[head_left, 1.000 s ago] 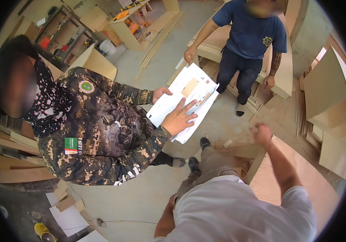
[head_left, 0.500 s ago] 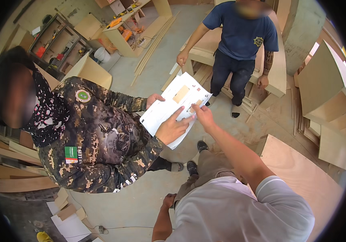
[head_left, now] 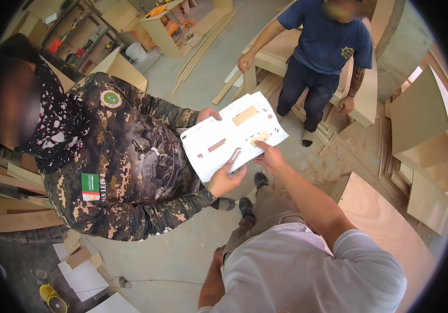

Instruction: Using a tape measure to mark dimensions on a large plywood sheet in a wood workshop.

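Note:
My right hand (head_left: 271, 158) pinches the near right edge of white printed sheets (head_left: 219, 120), one digit lying on top beside a tan printed panel. My left hand (head_left: 218, 255) hangs low against my trouser leg, its fingers mostly hidden. To the left stands a person in a camouflage jacket (head_left: 125, 161) and patterned scarf. One of that person's hands (head_left: 209, 114) grips the far left edge of the sheets, while their other hand (head_left: 226, 180) is at the near edge, with a small slim shape by its fingertips that I cannot make out.
A person in a blue T-shirt (head_left: 328, 41) stands ahead by stacked wooden panels (head_left: 365, 101). A wooden board piece (head_left: 380, 208) is at my right. Long strips (head_left: 203, 52), a tool shelf (head_left: 75, 39) and a white bucket (head_left: 136, 52) lie further off. A cable (head_left: 166, 281) crosses the floor.
The sheets are tilted flatter, showing more print. The jacketed person's near hand has drawn back toward the paper's near edge. The person in blue has lowered a hand onto the wood.

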The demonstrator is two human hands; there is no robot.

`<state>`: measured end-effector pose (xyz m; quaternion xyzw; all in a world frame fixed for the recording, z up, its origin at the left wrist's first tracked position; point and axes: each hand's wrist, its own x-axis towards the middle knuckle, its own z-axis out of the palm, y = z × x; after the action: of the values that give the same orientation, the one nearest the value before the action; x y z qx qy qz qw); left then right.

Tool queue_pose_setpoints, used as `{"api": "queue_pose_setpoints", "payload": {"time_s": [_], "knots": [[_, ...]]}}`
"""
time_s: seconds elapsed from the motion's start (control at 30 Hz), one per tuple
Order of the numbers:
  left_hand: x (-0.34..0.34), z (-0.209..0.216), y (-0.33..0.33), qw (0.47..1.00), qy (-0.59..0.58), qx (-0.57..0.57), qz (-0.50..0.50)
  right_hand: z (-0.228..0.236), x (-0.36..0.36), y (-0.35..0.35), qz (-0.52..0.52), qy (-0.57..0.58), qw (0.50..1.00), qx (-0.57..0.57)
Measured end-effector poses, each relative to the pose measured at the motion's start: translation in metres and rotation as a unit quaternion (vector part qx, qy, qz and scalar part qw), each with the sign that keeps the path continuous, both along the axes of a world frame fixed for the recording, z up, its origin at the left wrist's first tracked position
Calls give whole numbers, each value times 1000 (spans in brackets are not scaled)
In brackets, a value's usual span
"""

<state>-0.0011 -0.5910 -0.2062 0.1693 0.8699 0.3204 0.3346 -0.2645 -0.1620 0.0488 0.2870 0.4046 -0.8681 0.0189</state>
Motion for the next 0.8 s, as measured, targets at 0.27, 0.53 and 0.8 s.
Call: {"api": "queue_pose_setpoints", "payload": {"time_s": [0.27,0.53,0.8], "knots": [[-10,23,12,987,-113,63,95,7,16,2,-3,10,1000,12],[-19,27,12,997,-19,-70,-26,21,15,12,-79,38,990,107],[-60,66,-6,978,55,-118,161,67,2,50,-157,128,915,348]]}}
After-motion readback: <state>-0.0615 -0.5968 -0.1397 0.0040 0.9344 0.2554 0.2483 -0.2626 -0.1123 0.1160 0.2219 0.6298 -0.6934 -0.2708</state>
